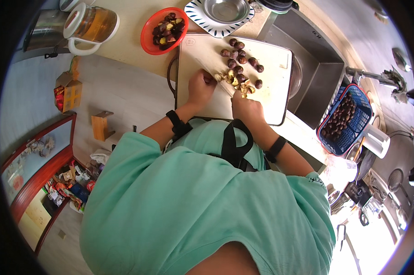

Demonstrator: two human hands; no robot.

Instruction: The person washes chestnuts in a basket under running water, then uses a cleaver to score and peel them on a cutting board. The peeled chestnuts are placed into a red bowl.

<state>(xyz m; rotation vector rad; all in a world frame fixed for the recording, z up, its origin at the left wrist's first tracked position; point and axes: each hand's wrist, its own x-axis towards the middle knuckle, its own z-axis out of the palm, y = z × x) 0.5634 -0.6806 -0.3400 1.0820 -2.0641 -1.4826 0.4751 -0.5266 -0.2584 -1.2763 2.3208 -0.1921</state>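
On the white cutting board [200,44], my left hand [200,90] is curled around a dark chestnut [208,79], mostly hidden by the fingers. My right hand [248,109] is closed at the board's near side. It appears to grip a knife, whose pale blade [224,88] slants toward my left hand; the handle is mostly covered. Between and beyond the hands lies a small heap of yellowish shell pieces and cut bits [235,79]. Several whole brown chestnuts [241,59] are scattered past the heap.
A red plastic basket [145,37] holds cut chestnuts at the board's far left. Behind are a metal bowl [226,10] on a patterned plate [212,30] and a glass kettle [93,24]. Right of the board is a steel sink [325,82], then a blue basket [361,113] of chestnuts.
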